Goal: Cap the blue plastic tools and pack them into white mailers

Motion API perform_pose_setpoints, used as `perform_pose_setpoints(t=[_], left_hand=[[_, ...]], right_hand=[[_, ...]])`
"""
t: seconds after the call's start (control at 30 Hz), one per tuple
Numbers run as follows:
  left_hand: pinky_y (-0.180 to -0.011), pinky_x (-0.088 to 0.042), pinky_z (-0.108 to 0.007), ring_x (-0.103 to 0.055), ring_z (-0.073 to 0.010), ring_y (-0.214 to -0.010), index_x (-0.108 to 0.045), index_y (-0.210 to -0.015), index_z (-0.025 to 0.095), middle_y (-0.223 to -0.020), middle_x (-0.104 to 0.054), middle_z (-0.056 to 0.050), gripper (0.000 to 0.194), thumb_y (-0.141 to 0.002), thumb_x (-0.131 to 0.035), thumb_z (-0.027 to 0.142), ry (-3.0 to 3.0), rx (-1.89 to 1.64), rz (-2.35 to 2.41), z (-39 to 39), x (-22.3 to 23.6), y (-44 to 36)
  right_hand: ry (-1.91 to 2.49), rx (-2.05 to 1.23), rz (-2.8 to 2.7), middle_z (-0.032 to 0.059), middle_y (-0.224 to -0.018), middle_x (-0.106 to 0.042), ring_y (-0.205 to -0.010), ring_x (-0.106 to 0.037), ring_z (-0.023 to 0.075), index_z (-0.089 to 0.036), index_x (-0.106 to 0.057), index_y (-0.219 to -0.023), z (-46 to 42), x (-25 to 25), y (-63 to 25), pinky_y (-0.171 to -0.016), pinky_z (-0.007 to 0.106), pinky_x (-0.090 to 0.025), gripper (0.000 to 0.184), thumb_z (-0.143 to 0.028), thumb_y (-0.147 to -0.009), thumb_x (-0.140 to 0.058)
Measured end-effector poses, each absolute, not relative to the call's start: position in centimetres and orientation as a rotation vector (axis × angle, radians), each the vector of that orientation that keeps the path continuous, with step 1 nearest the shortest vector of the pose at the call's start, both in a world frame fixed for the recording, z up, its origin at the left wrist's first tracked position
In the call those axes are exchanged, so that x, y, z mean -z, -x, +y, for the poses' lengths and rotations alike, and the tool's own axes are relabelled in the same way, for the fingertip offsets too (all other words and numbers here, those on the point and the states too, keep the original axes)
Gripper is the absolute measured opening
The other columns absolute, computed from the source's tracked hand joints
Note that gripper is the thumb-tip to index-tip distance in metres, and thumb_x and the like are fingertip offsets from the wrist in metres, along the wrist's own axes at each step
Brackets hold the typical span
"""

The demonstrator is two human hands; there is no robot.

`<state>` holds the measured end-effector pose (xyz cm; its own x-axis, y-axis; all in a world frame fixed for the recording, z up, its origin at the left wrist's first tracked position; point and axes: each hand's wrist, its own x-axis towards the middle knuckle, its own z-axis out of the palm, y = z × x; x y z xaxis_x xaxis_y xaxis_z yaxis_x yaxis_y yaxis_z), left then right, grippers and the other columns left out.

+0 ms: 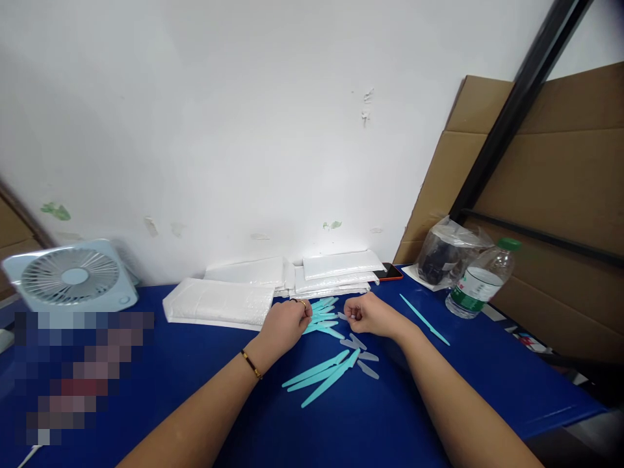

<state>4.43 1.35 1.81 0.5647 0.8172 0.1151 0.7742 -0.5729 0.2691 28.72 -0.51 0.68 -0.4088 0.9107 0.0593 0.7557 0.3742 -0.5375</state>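
My left hand (285, 323) is closed on a bunch of turquoise plastic sticks (322, 312) that fan out to the right on the blue table (195, 390). My right hand (366, 314) is pinched on a small grey piece at its fingertips, just right of that bunch. Below both hands lie three loose turquoise sticks (324, 375) and several small grey flat pieces (363, 354). A single long turquoise stick (423, 318) lies apart to the right.
White padded packets (219, 302) and a taller stack (338, 273) sit by the wall, with a phone (390, 273) beside them. A small fan (73, 276) stands at left. A water bottle (480, 279) and a plastic bag (446, 257) lie at right, before cardboard sheets (546, 195).
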Motion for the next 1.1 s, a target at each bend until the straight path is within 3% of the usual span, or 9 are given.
perform_pose_setpoints(t=[0.4, 0.57, 0.67, 0.77, 0.97, 1.1], left_hand=[[-0.075, -0.034, -0.031, -0.057, -0.0188, -0.085, -0.058, -0.088, 0.02, -0.084, -0.064, -0.004, 0.014, -0.088, -0.044, 0.022, -2.789, -0.374, 1.239, 0.6, -2.0, -5.2], [-0.075, -0.035, -0.031, -0.057, -0.0184, -0.084, -0.058, -0.086, 0.021, -0.084, -0.063, -0.002, 0.016, -0.09, -0.043, 0.024, -2.791, -0.429, 1.197, 0.9, -1.6, -5.2], [-0.08, -0.036, -0.031, -0.055, -0.0199, -0.095, -0.058, -0.099, 0.022, -0.099, -0.062, -0.004, 0.017, -0.088, -0.045, 0.024, -2.726, -0.45, 1.286, 1.0, -1.5, -5.1], [-0.081, -0.039, -0.029, -0.053, -0.0205, -0.1, -0.055, -0.109, 0.022, -0.11, -0.057, -0.006, 0.027, -0.083, -0.052, 0.026, -2.656, -0.471, 1.327, 0.5, -1.8, -5.1], [-0.057, -0.039, -0.024, -0.058, -0.0159, -0.072, -0.062, -0.079, 0.024, -0.08, -0.064, 0.001, 0.014, -0.068, -0.066, 0.032, -2.545, -0.076, 1.05, -1.5, -2.0, -5.3], [-0.059, -0.04, -0.025, -0.059, -0.0174, -0.072, -0.061, -0.074, 0.021, -0.079, -0.065, -0.001, 0.006, -0.074, -0.056, 0.021, -2.638, -0.083, 1.175, -1.5, -1.4, -5.5]], right_hand=[[1.4, -0.518, -2.316, -0.0022, -0.059, -0.055, -0.054, -0.049, 0.0091, -0.016, -0.058, -0.067, -1.0, -1.3, -26.9, -0.05, 0.018, -0.033, 0.014, -0.007, -0.06, -0.049], [1.36, -0.577, -2.23, -0.0013, -0.059, -0.058, -0.055, -0.052, 0.0101, -0.016, -0.061, -0.071, -0.9, -1.3, -26.4, -0.052, 0.018, -0.037, 0.013, -0.012, -0.067, -0.05], [1.454, -0.606, -2.161, 0.0003, -0.059, -0.061, -0.054, -0.055, 0.0113, -0.016, -0.062, -0.077, -0.9, -1.6, -27.0, -0.053, 0.02, -0.038, 0.014, -0.021, -0.076, -0.049], [1.561, -0.7, -2.222, 0.0009, -0.057, -0.061, -0.053, -0.055, 0.0122, -0.016, -0.064, -0.076, -1.2, -1.9, -28.5, -0.052, 0.02, -0.038, 0.016, -0.028, -0.075, -0.054], [1.642, -0.834, -2.442, -0.0007, -0.063, -0.061, -0.055, -0.052, 0.0113, -0.017, -0.067, -0.073, -1.2, -1.5, -30.2, -0.047, 0.02, -0.034, 0.019, -0.031, -0.06, -0.069], [1.65, -0.773, -2.435, -0.0004, -0.064, -0.06, -0.055, -0.051, 0.0107, -0.017, -0.065, -0.074, -0.9, -0.9, -30.1, -0.048, 0.019, -0.034, 0.014, -0.028, -0.065, -0.065]])
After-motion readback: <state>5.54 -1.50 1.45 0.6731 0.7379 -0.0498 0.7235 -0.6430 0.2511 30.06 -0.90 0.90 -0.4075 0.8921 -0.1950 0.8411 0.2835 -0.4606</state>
